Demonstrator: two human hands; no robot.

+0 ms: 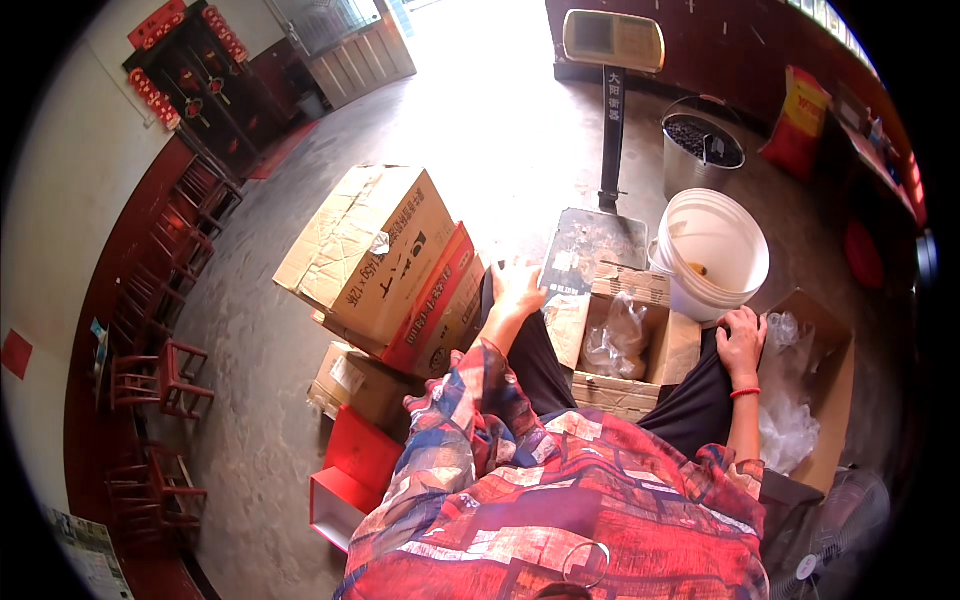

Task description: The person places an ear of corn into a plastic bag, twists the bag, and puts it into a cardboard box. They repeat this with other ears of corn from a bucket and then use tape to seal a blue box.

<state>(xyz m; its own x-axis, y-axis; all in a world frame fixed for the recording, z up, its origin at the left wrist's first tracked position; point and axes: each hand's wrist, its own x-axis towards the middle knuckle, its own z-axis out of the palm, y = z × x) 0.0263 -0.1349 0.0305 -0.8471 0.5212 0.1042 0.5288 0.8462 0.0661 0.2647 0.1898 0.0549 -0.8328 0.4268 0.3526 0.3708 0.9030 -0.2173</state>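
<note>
- Two bare hands lie well apart at the knees of dark trousers (pixel 690 410); the left hand (pixel 518 288) has loosely bent, slightly parted fingers with nothing visible in them, though glare washes out their tips.
- The right hand (pixel 742 340) drapes relaxed, curved fingers over the knee, gripping no object that shows.
- Between both sets of fingers, toward the body, stands an open cardboard carton (pixel 617 392), flaps folded outward; a clear plastic bag (pixel 618 345) lies inside, reachable through the open top.
- Just right of the left fingers begins the platform scale (pixel 590 240).
- Just ahead of the right fingers, a white plastic bucket (pixel 722 240) leaves a narrow gap.
- Right of those fingers, a larger carton (pixel 832 400) holds crumpled clear bags (pixel 785 425).
- Left of the left fingers, stacked cartons (pixel 350 240) crowd close.
- Past that stack, concrete floor (pixel 250 400) gives broad room.
</note>
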